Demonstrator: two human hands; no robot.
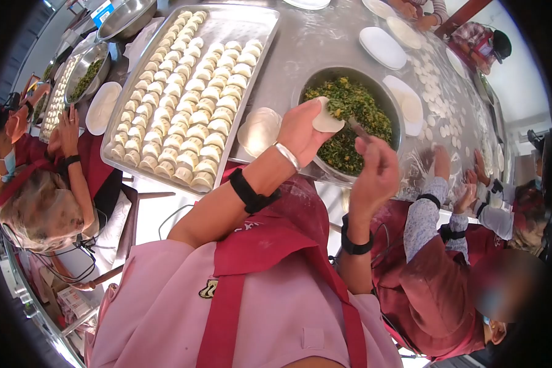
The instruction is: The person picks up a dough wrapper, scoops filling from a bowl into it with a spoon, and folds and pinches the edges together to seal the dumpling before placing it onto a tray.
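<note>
My left hand (300,129) holds a round dumpling wrapper (326,120) over the rim of a metal bowl (306,83) of chopped green filling (356,116). A little filling lies on the wrapper. My right hand (374,175) grips a thin utensil (359,129) whose tip points at the wrapper. A silver bracelet and a black band sit on my left wrist, a black band on my right.
A large metal tray (260,37) holds several rows of folded dumplings (190,104). A small stack of wrappers (260,129) lies beside it. White plates (383,46) and loose wrappers cover the steel table farther off. People sit to the left and right; another filling bowl (89,73) stands at far left.
</note>
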